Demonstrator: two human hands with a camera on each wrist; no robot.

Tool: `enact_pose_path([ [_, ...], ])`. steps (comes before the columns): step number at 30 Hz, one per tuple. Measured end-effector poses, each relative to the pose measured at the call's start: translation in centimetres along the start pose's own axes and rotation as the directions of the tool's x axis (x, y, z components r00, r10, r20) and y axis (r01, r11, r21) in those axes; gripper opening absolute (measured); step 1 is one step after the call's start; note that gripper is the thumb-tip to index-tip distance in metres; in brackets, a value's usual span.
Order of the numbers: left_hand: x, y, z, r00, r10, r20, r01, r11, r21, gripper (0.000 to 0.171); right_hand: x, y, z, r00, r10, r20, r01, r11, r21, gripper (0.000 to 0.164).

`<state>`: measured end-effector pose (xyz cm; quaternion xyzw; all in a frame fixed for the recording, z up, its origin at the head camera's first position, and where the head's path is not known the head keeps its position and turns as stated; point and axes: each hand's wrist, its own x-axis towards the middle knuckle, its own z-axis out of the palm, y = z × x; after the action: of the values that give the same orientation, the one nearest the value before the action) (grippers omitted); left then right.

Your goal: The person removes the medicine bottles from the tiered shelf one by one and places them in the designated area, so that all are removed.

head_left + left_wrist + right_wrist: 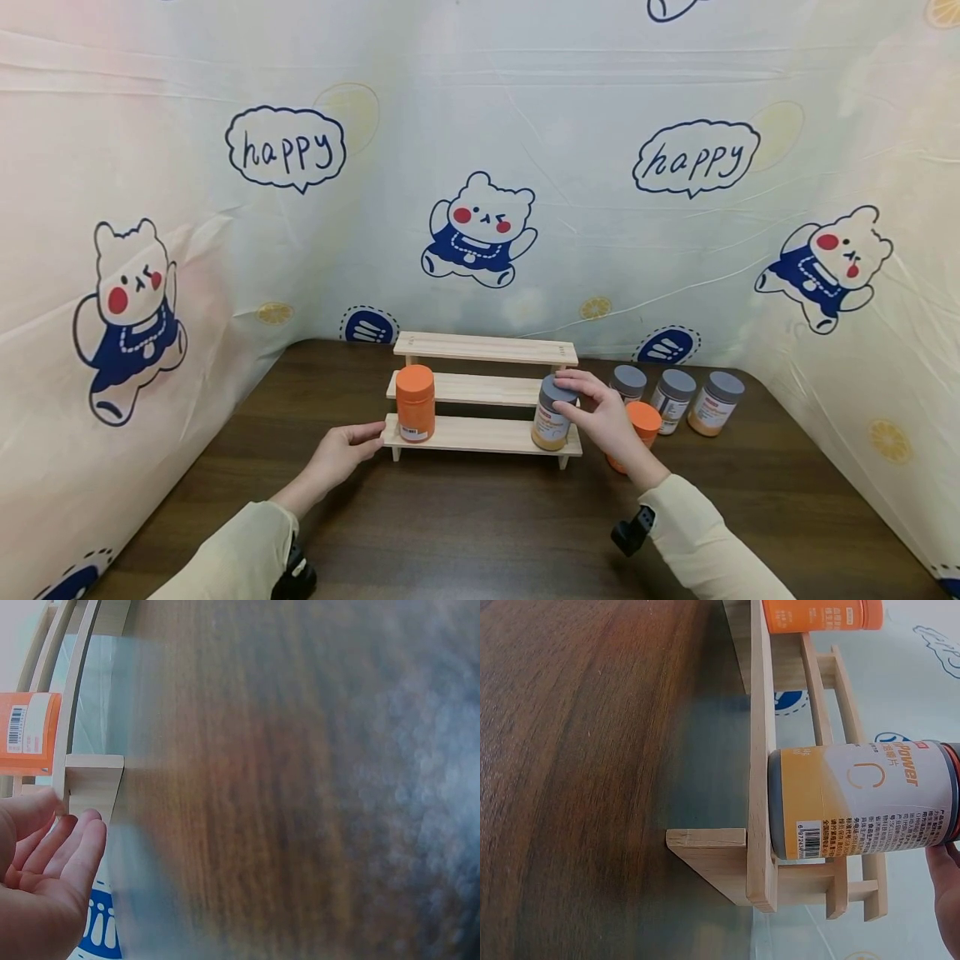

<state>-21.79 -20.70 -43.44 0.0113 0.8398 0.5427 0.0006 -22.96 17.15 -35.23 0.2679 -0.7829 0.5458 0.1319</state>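
Note:
A three-step wooden rack (pixel 480 436) stands on the table. My left hand (pixel 341 454) is at the left end of its lowest step, and the left wrist view shows thumb and fingers pinching that end. On this step, towards the left, stands an orange bottle (pixel 416 407) with an orange lid. At the step's right end stands a white-and-yellow supplement bottle (pixel 855 801), upright with its base on the board. My right hand (pixel 600 412) holds this bottle by its grey lid (pixel 557 390). The fingertips are mostly out of the right wrist view.
Right of the rack stand several more bottles: an orange one (pixel 643 421) partly behind my right hand, and grey-lidded ones (pixel 670 404) (pixel 716 406) behind it. A patterned cloth (pixel 480 125) encloses the dark wooden table (pixel 465 525) at the back and sides.

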Motion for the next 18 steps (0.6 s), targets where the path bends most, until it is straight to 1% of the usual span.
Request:
enact_pose_path([
  [1,0.02,0.03,0.02,1.0,-0.002,-0.003,0.002,1.0,0.0,0.034,-0.04,-0.41,0.03,1.0,0.002,-0.002,-0.002,1.0,-0.011,0.029],
  [5,-0.03,0.13,0.0,1.0,-0.008,-0.003,0.008,1.0,0.0,0.035,0.01,-0.36,0.05,1.0,0.0,-0.011,0.0,1.0,-0.021,0.028],
  [18,-0.2,0.28,-0.01,1.0,-0.01,0.004,0.01,1.0,0.003,0.035,0.05,-0.66,-0.08,1.0,0.007,-0.015,-0.007,1.0,-0.011,0.028],
])
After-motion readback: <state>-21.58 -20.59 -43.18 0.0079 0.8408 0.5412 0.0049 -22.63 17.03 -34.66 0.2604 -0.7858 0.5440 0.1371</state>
